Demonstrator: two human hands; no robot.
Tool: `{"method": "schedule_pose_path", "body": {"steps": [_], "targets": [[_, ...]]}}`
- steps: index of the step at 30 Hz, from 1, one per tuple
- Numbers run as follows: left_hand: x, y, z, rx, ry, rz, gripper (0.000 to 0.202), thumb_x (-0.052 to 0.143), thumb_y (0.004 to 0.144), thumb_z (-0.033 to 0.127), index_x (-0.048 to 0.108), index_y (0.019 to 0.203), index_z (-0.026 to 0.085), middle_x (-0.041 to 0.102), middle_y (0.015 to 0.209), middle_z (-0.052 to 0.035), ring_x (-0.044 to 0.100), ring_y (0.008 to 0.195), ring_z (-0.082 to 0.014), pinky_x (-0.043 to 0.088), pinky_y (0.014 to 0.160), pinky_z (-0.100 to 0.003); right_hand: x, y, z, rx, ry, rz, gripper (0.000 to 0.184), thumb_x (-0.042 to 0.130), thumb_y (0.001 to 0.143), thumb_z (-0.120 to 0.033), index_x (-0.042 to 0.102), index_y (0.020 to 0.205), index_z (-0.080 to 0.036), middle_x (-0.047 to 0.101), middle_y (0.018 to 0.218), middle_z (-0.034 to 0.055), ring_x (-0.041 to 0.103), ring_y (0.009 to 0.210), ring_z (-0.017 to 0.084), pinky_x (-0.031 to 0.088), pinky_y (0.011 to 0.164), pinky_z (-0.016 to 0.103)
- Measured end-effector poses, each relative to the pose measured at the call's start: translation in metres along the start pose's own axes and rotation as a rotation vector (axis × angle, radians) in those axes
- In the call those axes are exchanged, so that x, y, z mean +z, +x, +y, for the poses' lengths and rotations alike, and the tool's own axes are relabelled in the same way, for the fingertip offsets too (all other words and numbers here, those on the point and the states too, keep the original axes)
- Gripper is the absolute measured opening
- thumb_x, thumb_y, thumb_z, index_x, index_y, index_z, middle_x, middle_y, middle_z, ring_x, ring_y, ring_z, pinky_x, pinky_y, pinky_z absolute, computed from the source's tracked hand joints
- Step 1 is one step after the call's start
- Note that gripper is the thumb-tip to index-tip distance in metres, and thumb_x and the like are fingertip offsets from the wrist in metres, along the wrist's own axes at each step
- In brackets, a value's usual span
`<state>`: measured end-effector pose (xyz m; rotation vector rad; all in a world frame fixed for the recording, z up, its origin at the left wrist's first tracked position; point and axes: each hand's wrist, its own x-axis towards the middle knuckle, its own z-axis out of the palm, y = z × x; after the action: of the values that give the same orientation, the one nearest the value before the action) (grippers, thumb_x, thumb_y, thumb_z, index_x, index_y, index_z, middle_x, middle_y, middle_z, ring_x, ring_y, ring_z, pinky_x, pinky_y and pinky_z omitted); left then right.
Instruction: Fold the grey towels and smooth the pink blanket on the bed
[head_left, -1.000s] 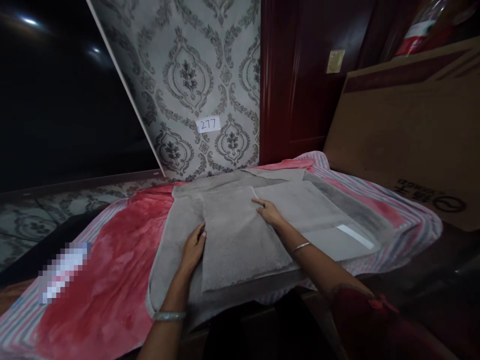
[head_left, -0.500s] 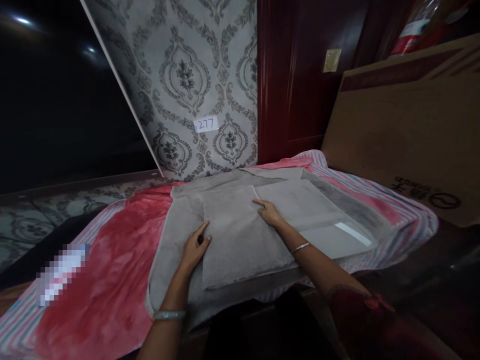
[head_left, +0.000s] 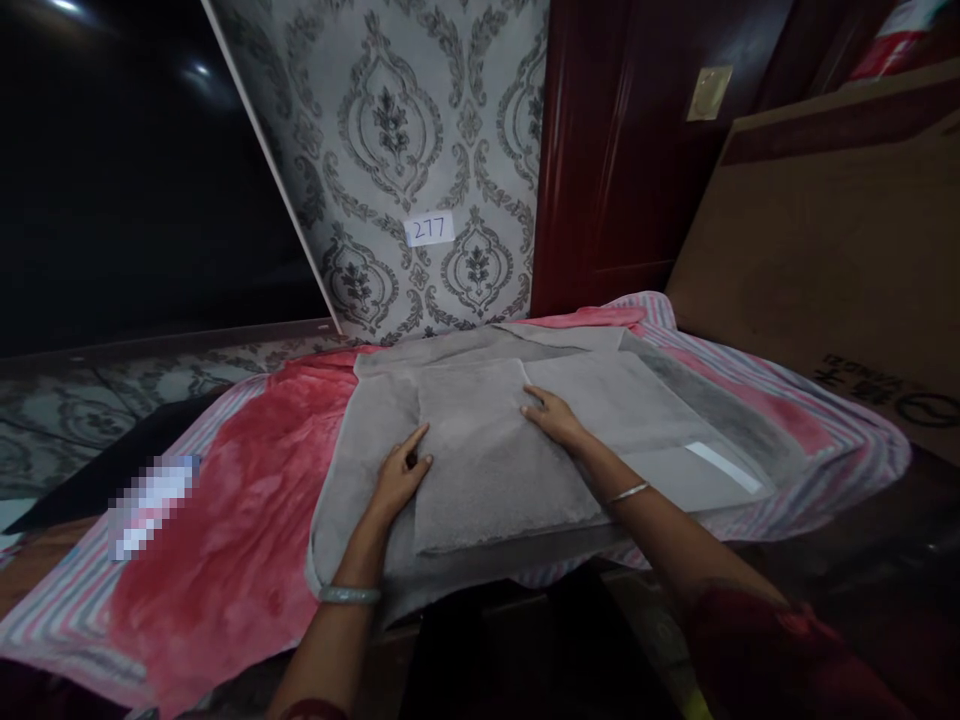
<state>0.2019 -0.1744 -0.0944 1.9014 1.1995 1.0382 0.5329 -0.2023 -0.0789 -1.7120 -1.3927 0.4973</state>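
A grey plush cloth (head_left: 480,470) is spread out, with one flap folded over its middle. My left hand (head_left: 401,475) rests at the flap's left edge, forefinger stretched out and thumb apart. On the flap's upper right edge lies my right hand (head_left: 555,415), its forefinger pointing left and thumb apart from it. Neither hand holds anything that I can see. To the right of the flap, a flat pale panel (head_left: 660,485) with a bright white strip (head_left: 724,467) lies on the cloth, partly covered by a pale grey layer.
Beneath the grey cloth lies a red fleecy blanket (head_left: 225,530) with a striped border (head_left: 67,620). A large cardboard box (head_left: 817,250) leans at the right. A dark screen (head_left: 135,190) stands at the left. Behind is a patterned wall (head_left: 450,130) bearing a paper label (head_left: 429,228).
The whole view has shifted slightly, so the scene sits further right and a little higher. Both hands keep nearly the same places on the cloth; the right thumb shows more clearly apart.
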Motion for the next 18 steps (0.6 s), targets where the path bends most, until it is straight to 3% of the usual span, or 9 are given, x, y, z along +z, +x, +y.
{"method": "schedule_pose_path", "body": {"steps": [7,13,16,18], "targets": [[-0.001,0.000,-0.002,0.010,0.006,-0.046,0.076,0.077,0.069,0.049,0.059,0.138,0.022,0.068,0.120,-0.0101,0.060,0.117,-0.0292,0.045,0.103,-0.042,-0.014,-0.040,0.000,0.000,-0.173,-0.049,0.064,0.067,0.084,-0.026,0.052,0.145,-0.018,0.067,0.129,0.0109,0.064,0.112,0.028,0.047,0.098,0.037],[0.000,-0.001,0.002,0.044,0.067,-0.077,0.076,0.074,0.072,0.048,0.055,0.141,0.022,0.067,0.124,-0.0110,0.058,0.121,-0.0291,0.042,0.106,-0.043,-0.013,-0.065,-0.002,0.020,-0.227,0.003,0.062,0.067,0.085,-0.020,0.052,0.145,-0.024,0.067,0.131,0.0086,0.061,0.120,0.028,0.044,0.103,0.036],[-0.002,0.000,0.003,0.010,0.028,-0.089,0.078,0.072,0.072,0.048,0.053,0.143,0.020,0.069,0.117,-0.0098,0.062,0.113,-0.0279,0.047,0.100,-0.040,-0.015,-0.065,-0.004,0.037,-0.311,-0.048,0.061,0.064,0.088,-0.023,0.049,0.147,-0.021,0.066,0.132,0.0103,0.062,0.118,0.027,0.045,0.101,0.034],[-0.004,0.005,0.002,-0.056,-0.015,-0.103,0.081,0.070,0.074,0.049,0.050,0.145,0.017,0.072,0.102,-0.0080,0.066,0.100,-0.0264,0.051,0.090,-0.039,-0.019,-0.059,-0.006,0.025,-0.360,-0.083,0.062,0.062,0.090,-0.025,0.046,0.149,-0.019,0.066,0.132,0.0117,0.063,0.116,0.026,0.046,0.098,0.033]]}}
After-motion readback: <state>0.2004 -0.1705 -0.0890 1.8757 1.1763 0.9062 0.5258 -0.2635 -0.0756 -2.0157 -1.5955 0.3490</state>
